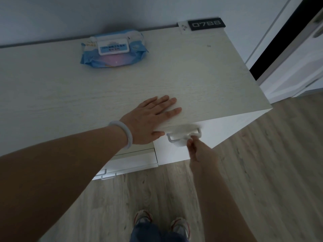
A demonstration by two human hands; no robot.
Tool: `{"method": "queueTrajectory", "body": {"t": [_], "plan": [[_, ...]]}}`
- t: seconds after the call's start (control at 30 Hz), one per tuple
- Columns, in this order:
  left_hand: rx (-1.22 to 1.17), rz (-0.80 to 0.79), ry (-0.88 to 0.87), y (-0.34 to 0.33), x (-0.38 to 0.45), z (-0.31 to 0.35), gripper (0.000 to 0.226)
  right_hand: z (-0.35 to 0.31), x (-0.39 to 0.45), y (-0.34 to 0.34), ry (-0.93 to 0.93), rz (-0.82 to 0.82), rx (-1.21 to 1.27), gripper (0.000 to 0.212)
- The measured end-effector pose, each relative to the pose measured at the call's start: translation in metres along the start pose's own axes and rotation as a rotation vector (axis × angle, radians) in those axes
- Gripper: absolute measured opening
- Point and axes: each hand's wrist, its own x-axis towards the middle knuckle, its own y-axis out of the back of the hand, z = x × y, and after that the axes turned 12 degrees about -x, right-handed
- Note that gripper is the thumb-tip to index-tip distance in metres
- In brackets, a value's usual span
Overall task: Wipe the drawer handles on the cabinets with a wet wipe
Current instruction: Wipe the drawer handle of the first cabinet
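My right hand (193,145) pinches a white wet wipe (183,137) that is draped over the silver drawer handle (170,139) on the white cabinet front, just under the top's edge. The wipe covers the handle's middle and right part. My left hand (152,117) lies flat with straight fingers on the pale wood cabinet top (122,81), its thumb hanging over the front edge beside the handle. Lower drawers to the left show two more silver handles (108,176), partly hidden by my left forearm.
A blue pack of wet wipes (113,48) lies near the back of the cabinet top. A black plate reading 0788 (206,23) sits at the back right corner. White door panels (286,63) stand to the right. My feet (162,222) are on the wood floor.
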Motion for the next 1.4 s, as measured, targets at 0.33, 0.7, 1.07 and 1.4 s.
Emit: {"method": "queueTrajectory", "body": {"t": [0.33,0.7,1.07,1.4], "plan": [[0.012,-0.008,-0.006,-0.001,0.0,-0.001,0.084,0.003,0.003,0.001,0.032,0.025,0.008,0.007],[0.0,-0.02,-0.002,0.001,0.0,0.0,0.085,0.007,0.004,0.007,0.094,-0.038,-0.079,0.005],[0.004,-0.024,0.005,0.002,0.0,0.0,0.086,-0.006,0.009,0.01,0.044,-0.045,0.025,0.007],[0.005,-0.022,0.006,0.003,0.0,0.001,0.086,0.015,-0.01,-0.009,-0.062,-0.108,-0.037,0.004]]}}
